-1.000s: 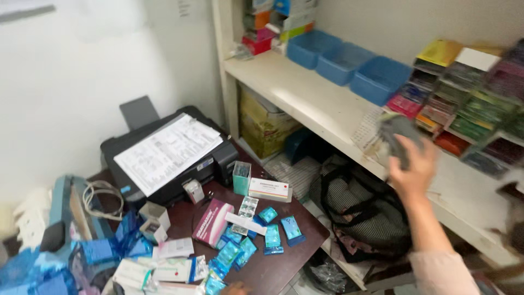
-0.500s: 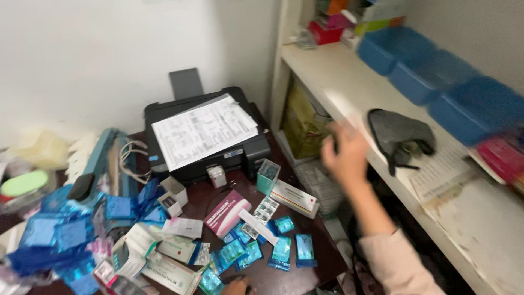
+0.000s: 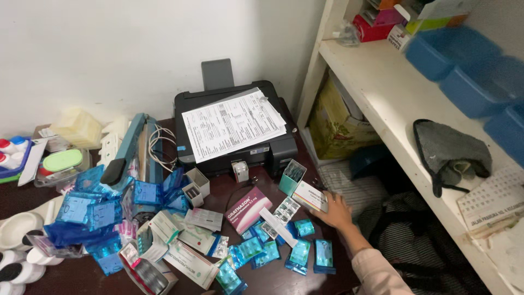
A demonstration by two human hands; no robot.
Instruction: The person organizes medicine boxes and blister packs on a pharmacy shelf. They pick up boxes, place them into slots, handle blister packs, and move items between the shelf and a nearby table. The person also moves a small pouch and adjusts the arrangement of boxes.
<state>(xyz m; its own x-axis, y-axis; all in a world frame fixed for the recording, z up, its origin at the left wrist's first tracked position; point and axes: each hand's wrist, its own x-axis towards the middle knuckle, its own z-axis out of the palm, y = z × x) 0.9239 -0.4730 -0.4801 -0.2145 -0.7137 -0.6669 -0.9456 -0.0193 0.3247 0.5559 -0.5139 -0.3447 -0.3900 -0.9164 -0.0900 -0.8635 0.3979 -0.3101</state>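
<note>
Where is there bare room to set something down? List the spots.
Free: the white shelf between the blue bins and the grey pouch; dark table at the front left corner. Crowded: the packets beside the right hand, below the printer.

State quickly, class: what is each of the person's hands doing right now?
Right hand: open, fingers spread, resting on a small white box at the dark table's edge.
Left hand: not in view.
</note>
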